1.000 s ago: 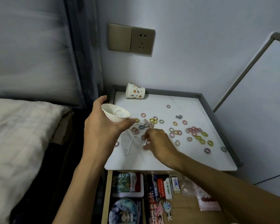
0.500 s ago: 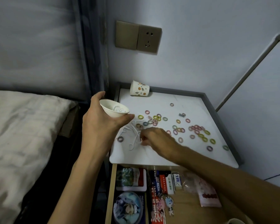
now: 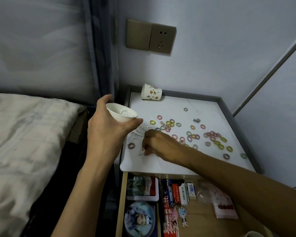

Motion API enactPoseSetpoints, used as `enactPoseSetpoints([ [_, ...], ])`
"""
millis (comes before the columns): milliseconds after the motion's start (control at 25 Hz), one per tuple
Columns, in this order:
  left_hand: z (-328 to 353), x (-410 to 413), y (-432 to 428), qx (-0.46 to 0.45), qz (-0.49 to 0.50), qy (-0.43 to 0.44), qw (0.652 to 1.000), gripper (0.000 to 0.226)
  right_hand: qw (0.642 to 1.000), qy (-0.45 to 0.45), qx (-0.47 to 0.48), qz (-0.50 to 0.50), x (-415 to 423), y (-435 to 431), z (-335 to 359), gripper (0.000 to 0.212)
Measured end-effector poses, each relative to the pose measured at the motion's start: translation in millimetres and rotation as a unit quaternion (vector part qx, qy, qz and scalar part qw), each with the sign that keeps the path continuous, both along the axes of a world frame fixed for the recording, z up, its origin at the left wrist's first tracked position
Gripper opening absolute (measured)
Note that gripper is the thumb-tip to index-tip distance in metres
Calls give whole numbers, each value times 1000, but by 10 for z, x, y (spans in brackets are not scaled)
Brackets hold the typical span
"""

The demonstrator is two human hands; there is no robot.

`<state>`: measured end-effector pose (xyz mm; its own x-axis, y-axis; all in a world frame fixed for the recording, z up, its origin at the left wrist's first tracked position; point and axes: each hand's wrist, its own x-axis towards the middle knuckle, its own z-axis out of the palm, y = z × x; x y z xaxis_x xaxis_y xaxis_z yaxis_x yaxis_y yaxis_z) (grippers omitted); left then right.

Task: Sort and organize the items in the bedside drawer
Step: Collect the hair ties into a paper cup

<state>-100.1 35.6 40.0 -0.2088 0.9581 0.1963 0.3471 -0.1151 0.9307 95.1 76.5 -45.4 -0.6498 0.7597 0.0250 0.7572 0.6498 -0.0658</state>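
Observation:
My left hand (image 3: 106, 129) grips a small white paper cup (image 3: 120, 113), tilted, above the left edge of the white bedside table top (image 3: 229, 117); white bits lie inside the cup. My right hand (image 3: 158, 143) rests on the table near its front left and pinches a white elastic band (image 3: 141, 153). More white bands (image 3: 138, 132) lie just beyond it. Several small coloured hair ties (image 3: 193, 135) are scattered over the table. Below, the open drawer (image 3: 200, 218) holds boxes, a round tin and keychain charms.
A patterned paper cup (image 3: 151, 92) lies on its side at the table's back left. A wall socket (image 3: 161, 40) is above it. A bed with a pale cover (image 3: 24, 142) is to the left. A grey raised rim (image 3: 237, 127) runs along the table's back and right.
My right hand has shifted a little left and nearer the front edge, onto the white bands. The left hand keeps holding the cup in about the same place.

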Motion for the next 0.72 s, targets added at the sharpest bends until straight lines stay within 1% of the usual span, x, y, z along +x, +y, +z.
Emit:
enactPoseSetpoints([
  [80,-2,8,-18,-1,-2,0,1000,94,998,-34,46,11,-3,-75,-48,8],
  [160,-9,8,-23,-2,0,2,1000,95,996,-40,71,-25,-22,-162,-110,12],
  [200,-12,4,-25,-4,1,2,1000,95,995,-45,75,-56,-47,-220,-128,9],
  [240,-14,0,-24,-5,2,1,1000,95,992,-49,82,-83,-68,-272,-153,13],
  [280,-16,-4,-23,-5,1,0,1000,95,990,-56,90,-95,-81,-314,-170,23],
  [360,-13,-3,-39,-3,-3,4,1000,96,992,-46,76,-89,-85,-390,-161,30],
  [400,-11,2,-46,-2,-6,6,1000,96,994,-22,54,-90,-82,-406,-106,28],
  [440,-16,3,-46,-1,-9,8,1000,97,993,26,15,-113,-73,-410,16,21],
  [480,-27,1,-41,-1,-10,13,1000,98,985,79,-25,-151,-57,-371,173,16],
  [520,-42,1,-30,-2,-13,21,1000,99,971,136,-66,-183,-48,-300,384,16],
  [560,-50,8,-30,-4,-21,31,999,101,956,203,-84,-194,-27,-201,621,16],
  [600,-57,24,-26,-6,-31,40,999,102,949,252,-69,-176,-6,-99,883,14],
  [640,-52,46,-26,-8,-42,47,998,103,951,269,-53,-142,-9,-19,1150,12],
  [680,-44,70,-30,-10,-52,50,997,103,959,259,-50,-103,-46,31,1376,11],
  [720,-31,91,-38,-12,-64,50,997,104,969,230,-61,-68,-117,60,1538,12],
])
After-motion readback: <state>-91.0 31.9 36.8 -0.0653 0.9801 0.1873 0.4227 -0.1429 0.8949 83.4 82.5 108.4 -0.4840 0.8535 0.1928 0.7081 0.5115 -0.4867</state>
